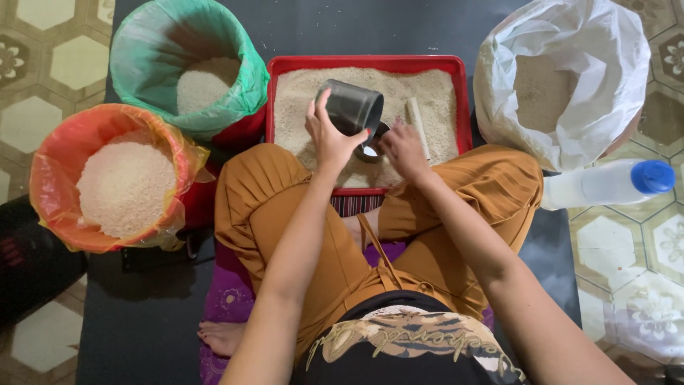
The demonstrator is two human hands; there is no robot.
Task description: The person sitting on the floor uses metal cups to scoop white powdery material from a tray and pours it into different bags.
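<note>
Seen from above, a dark cup (350, 107) is gripped in the left hand (329, 134) and tilted mouth-down toward a small round tin (370, 146), which is steadied at its rim by the right hand (405, 150), its fingers curled against the tin's edge. Both are held low over a red tray (367, 63) that is filled with pale rice (306, 100) and set just in front of the crossed legs of a person seated on a dark mat (142, 328). A pale stick-like tool (417, 125) is left lying on the rice, just beside the right hand.

3 lined containers are ranged around the tray: a green bag (142, 43) of white rice at upper left, an orange-lined tub (50, 178) of rice below it, and a white sack (605, 85) of duller grain at right. A clear bottle (605, 184) with a blue cap is laid on its side near the sack, on the tiled floor (627, 257).

Spillage is judged the main hazard: the cup's mouth is far wider than the tin, so grain could be sent over the tin's rim if the tilt is steepened too quickly. Most of it would be caught by the tray, but the near edge is touched by the knees, and grain could be scattered onto the trousers (285, 192) or mat there. The tin could also be tipped if the fingers steadying it are loosened while it is being filled.
</note>
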